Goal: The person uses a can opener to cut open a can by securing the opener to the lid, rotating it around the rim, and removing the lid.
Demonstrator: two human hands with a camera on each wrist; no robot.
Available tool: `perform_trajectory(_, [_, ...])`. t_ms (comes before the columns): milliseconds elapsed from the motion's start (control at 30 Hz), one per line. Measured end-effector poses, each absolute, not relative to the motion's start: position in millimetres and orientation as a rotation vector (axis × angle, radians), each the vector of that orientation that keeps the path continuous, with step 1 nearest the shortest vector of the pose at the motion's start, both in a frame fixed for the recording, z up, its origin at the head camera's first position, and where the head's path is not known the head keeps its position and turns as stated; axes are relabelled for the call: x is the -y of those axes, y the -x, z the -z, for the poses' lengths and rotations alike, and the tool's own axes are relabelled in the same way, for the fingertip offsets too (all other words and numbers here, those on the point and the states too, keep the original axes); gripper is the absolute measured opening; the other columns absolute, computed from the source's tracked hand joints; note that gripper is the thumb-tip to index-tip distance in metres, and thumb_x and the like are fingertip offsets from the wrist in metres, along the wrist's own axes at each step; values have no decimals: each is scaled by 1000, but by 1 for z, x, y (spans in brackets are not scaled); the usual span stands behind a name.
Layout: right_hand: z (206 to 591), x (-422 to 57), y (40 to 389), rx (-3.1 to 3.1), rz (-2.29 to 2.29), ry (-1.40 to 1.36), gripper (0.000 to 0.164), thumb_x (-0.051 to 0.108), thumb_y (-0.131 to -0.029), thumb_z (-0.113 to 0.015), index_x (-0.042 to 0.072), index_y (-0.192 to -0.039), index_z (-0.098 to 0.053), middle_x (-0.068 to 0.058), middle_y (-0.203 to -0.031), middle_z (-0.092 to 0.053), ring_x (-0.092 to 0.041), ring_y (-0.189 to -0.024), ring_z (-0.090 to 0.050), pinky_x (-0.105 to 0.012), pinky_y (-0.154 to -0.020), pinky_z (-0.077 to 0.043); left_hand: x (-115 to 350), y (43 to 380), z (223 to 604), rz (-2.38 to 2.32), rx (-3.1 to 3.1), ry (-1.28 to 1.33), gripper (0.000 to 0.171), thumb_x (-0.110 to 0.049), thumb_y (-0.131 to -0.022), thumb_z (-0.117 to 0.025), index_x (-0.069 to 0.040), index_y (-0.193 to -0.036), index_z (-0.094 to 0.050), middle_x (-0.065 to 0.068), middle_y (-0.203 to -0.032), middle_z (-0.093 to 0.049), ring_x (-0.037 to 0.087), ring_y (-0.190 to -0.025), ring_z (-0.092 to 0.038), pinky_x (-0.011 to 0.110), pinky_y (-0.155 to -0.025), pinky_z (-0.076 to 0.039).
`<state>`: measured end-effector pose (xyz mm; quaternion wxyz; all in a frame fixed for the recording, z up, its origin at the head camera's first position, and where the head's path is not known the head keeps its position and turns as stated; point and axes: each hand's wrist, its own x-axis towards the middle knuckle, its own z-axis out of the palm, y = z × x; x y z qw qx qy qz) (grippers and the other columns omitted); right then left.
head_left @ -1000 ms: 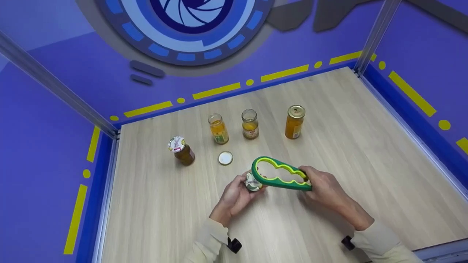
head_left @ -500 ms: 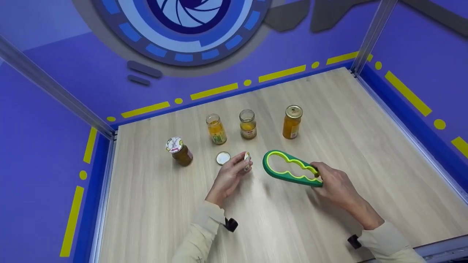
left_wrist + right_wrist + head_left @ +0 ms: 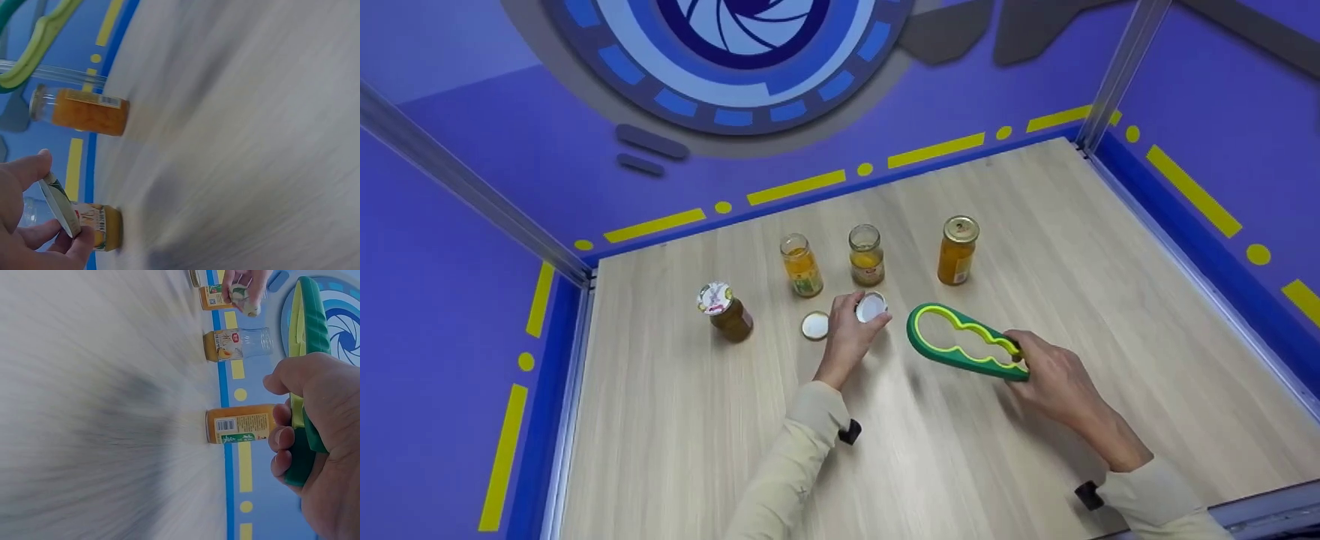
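Note:
My left hand (image 3: pixel 849 335) pinches a jar lid (image 3: pixel 871 307) by its edge, its white inside facing up in the head view. In the left wrist view the lid (image 3: pixel 59 206) sits between thumb and fingers. Just behind it stands an uncapped jar (image 3: pixel 867 259) with yellow contents. To the left, another lid (image 3: pixel 815 325) lies white side up on the table, close to the hand. My right hand (image 3: pixel 1054 375) grips the narrow end of a green and yellow jar opener (image 3: pixel 960 343), held above the table. Nothing is inside the opener's loop.
A second uncapped jar (image 3: pixel 802 268) stands at the back left. A capped jar (image 3: pixel 958 251) with orange contents stands at the back right. On the left is a dark jar (image 3: pixel 727 313) with a patterned lid. Blue-purple walls (image 3: pixel 780 169) border the wooden table (image 3: pixel 675 450).
My left hand has carried the lid away from the opener, toward the back, and turned its white inside up. The right hand has drawn the opener slightly to the right.

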<state>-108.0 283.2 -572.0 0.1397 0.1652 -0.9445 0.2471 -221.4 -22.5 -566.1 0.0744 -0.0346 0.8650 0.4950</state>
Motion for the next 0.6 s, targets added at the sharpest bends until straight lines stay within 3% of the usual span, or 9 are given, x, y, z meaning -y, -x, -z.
perform_trajectory(600, [574, -285, 110, 2747, -730, -464, 53, 3, -77, -86, 2, -124, -62, -6, -93, -67, -15, -73, -61, -39, -63, -55, -1, 245, 597, -779, -2948, -64, 70, -47, -88, -80, -9, -143, -59, 8, -133, -57, 24, -121, -53, 40, -103, -45])
